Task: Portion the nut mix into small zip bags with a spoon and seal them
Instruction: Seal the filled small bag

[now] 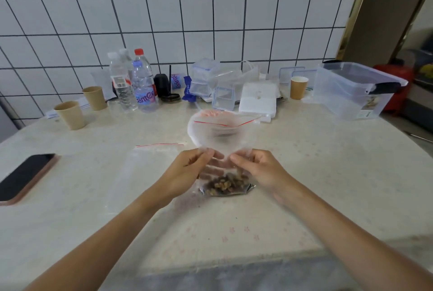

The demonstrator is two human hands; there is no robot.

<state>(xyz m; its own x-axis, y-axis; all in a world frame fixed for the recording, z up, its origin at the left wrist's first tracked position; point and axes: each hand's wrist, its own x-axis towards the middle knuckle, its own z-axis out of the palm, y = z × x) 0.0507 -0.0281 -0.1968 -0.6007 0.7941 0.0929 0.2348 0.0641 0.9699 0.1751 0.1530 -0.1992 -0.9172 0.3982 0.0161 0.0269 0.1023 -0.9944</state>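
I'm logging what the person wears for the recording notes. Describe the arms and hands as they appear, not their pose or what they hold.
Both forearms are bare up to the bottom edge of the picture; no sleeves show. The left hand and right hand wear no gloves. No watch, bracelet or ring can be seen on either. No markings show.

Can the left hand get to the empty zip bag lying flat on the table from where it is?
Probably yes. The empty zip bag lies flat just beside the left hand, with bare table between and nothing on top. But that hand now pinches the bag of nuts with the right hand, so it must let go first.
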